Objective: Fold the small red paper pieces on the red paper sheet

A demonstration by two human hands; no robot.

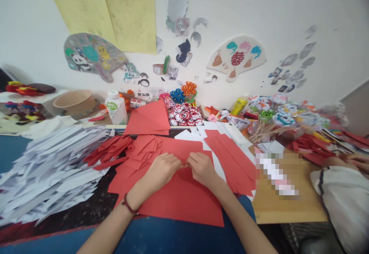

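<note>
My left hand (163, 170) and my right hand (203, 170) meet over a large red paper sheet (178, 202). Both are closed, thumbs and fingertips pinching what looks like a small piece of red paper (185, 161); it blends into the red beneath, so its edges are hard to make out. Left of my left hand lie small cut red paper pieces (143, 152) and a heap of folded red strips (111, 150). Beside my right hand, long red paper strips (230, 161) rest on white sheets (219, 167).
A large pile of folded white paper strips (54, 169) covers the left side. Along the wall stand a white bottle (116, 108), red-and-white folded pieces (186, 114) and paper flowers on sticks (284, 119). At right, a person's pale sleeve (343, 204) reaches the wooden board (288, 210).
</note>
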